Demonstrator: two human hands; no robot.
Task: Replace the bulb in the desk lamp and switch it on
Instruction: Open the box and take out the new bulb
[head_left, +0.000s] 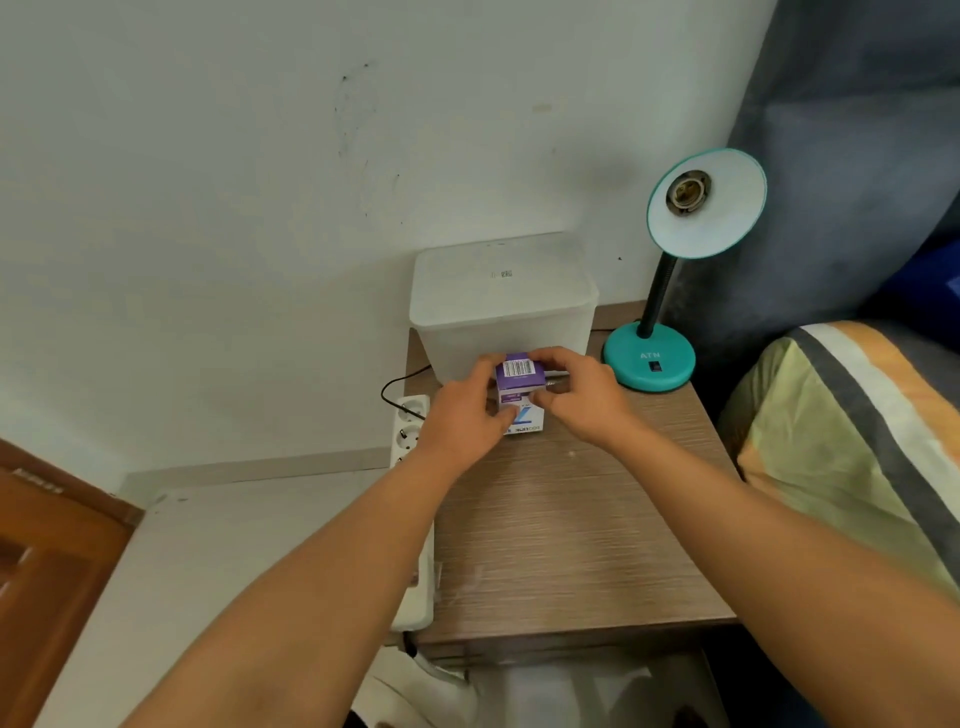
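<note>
Head view shows both my hands closed round the small purple-and-white bulb box (519, 392), held just above the wooden bedside table (571, 519), in front of the white lidded bin (501, 306). My left hand (462, 413) cups the box's left side and lower edge, fingers curled shut on it; my right hand (576, 392) pinches the upper right corner, thumb on the front face, fingers over the top by the barcode.

I judge the box light thin card that will dent if squeezed, and the bulb inside fragile, so I steady the body loosely with the left and work the end flap with the right. The flap's state I cannot tell.

At the table's back right corner, the teal desk lamp (649, 358) has its shade tilted toward me, the socket (688, 193) bare and waiting. Its switch (656, 366) sits on the base.
</note>
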